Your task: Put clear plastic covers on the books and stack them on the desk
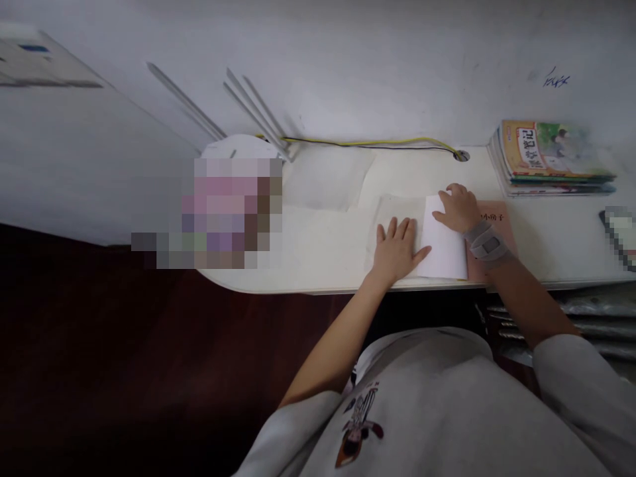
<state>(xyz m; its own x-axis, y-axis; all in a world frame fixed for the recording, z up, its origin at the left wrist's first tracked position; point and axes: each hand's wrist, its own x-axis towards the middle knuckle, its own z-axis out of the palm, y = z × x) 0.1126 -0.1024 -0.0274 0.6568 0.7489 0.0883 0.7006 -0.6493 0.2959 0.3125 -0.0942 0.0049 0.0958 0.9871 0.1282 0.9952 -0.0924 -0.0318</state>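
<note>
My left hand (pixel 396 250) lies flat with its fingers spread on a clear plastic book cover (pixel 385 211) on the white desk, close to the front edge. Just right of it, a white page (pixel 444 248) lies partly over a pink-orange book (pixel 499 232) with Chinese characters on its front. My right hand (pixel 458 209) rests on the upper part of this page, fingers bent and thumb stretched out to the left. A grey strap circles that wrist. The right forearm hides part of the book.
Another clear sheet (pixel 328 175) lies at the desk's left, beside a white router (pixel 238 146) with upright antennas and a blurred-out patch. Yellow and black cables run to a hole (pixel 462 156). A book stack (pixel 556 156) and a phone-like object (pixel 621 235) are at right.
</note>
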